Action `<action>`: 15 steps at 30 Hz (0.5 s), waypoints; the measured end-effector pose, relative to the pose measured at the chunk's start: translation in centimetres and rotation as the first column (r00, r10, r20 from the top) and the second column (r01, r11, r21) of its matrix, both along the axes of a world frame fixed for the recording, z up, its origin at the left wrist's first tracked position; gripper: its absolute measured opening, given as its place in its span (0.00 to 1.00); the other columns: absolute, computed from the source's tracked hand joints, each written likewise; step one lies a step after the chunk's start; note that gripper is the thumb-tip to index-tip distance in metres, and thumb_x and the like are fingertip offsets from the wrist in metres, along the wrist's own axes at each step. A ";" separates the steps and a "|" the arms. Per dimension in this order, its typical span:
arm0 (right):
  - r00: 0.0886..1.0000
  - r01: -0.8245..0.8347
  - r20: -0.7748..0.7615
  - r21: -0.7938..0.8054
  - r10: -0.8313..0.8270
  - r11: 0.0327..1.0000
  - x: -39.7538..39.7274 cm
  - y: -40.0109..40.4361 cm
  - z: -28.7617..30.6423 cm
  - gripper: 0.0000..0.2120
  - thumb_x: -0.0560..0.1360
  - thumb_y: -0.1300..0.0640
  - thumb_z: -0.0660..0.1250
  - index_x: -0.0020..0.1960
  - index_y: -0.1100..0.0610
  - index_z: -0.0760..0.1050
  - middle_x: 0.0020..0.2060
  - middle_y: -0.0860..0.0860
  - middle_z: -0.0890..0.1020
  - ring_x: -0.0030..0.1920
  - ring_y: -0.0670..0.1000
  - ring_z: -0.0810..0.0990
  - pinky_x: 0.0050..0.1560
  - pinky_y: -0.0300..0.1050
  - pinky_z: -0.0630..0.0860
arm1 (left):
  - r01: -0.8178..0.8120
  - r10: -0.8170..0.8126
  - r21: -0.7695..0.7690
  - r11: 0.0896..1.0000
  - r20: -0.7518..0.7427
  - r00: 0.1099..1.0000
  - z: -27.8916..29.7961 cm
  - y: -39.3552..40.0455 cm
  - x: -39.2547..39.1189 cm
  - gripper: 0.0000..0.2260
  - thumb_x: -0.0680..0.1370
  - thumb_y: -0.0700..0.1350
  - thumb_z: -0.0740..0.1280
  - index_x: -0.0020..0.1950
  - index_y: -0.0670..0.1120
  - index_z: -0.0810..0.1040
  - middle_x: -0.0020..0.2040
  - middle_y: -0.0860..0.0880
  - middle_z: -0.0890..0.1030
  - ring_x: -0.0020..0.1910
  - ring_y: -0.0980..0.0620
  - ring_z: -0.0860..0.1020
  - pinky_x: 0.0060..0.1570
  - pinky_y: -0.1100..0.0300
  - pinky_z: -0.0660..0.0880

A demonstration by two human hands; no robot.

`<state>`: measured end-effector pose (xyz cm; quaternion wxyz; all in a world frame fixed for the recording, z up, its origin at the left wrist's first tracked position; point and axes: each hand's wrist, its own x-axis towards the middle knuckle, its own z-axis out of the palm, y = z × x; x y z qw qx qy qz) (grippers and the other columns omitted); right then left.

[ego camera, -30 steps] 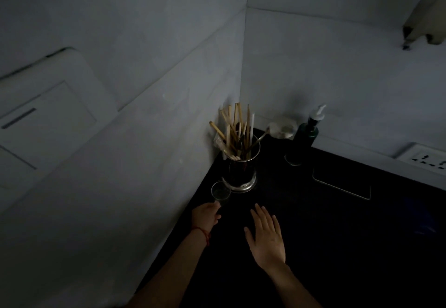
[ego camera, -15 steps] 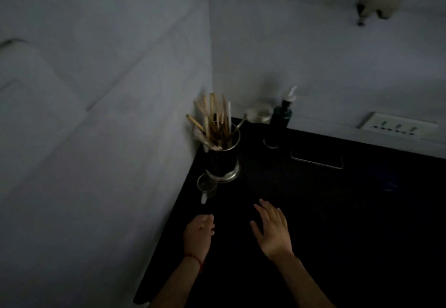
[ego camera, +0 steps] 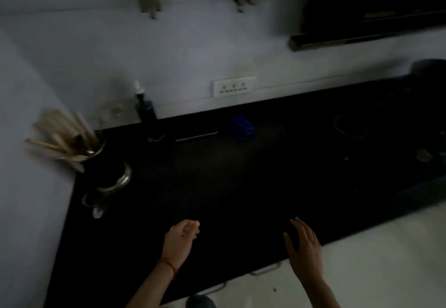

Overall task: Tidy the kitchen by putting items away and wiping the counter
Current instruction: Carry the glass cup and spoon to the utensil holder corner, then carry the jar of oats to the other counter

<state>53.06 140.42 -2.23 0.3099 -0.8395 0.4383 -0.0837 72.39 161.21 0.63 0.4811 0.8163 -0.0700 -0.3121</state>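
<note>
The black counter (ego camera: pixel 229 187) runs from the left corner to the right. My left hand (ego camera: pixel 181 240) hovers over its near part, fingers loosely curled, holding nothing. My right hand (ego camera: pixel 305 247) hangs near the front edge, fingers spread and empty. A metal holder full of wooden utensils (ego camera: pixel 79 143) stands in the left corner. In front of the holder sits a small glass (ego camera: pixel 95 199), well away from my left hand. A blue object (ego camera: pixel 242 126) lies near the back wall; the blur hides what it is.
A dark pump bottle (ego camera: pixel 144 112) stands at the back wall with a flat phone-like slab (ego camera: pixel 196 135) beside it. A wall socket (ego camera: pixel 233 86) sits above the counter. A dark hood (ego camera: pixel 374 6) hangs at upper right. Drawer handles (ego camera: pixel 265 270) show below the front edge.
My view has swung right, revealing more counter. My left hand let go of the small glass and drew back. My right hand moved right toward the counter's front edge.
</note>
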 end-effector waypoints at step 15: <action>0.657 0.738 -0.095 0.284 -0.748 0.612 -34.5 -5.0 -4.7 0.19 0.75 0.55 0.64 0.65 0.59 0.70 0.63 0.57 0.76 0.63 0.56 0.74 0.61 0.48 0.70 | 0.719 -0.721 -0.047 0.693 -0.067 0.690 -2.6 -25.8 -28.2 0.12 0.77 0.41 0.62 0.35 0.49 0.77 0.32 0.53 0.80 0.31 0.62 0.78 0.30 0.75 0.72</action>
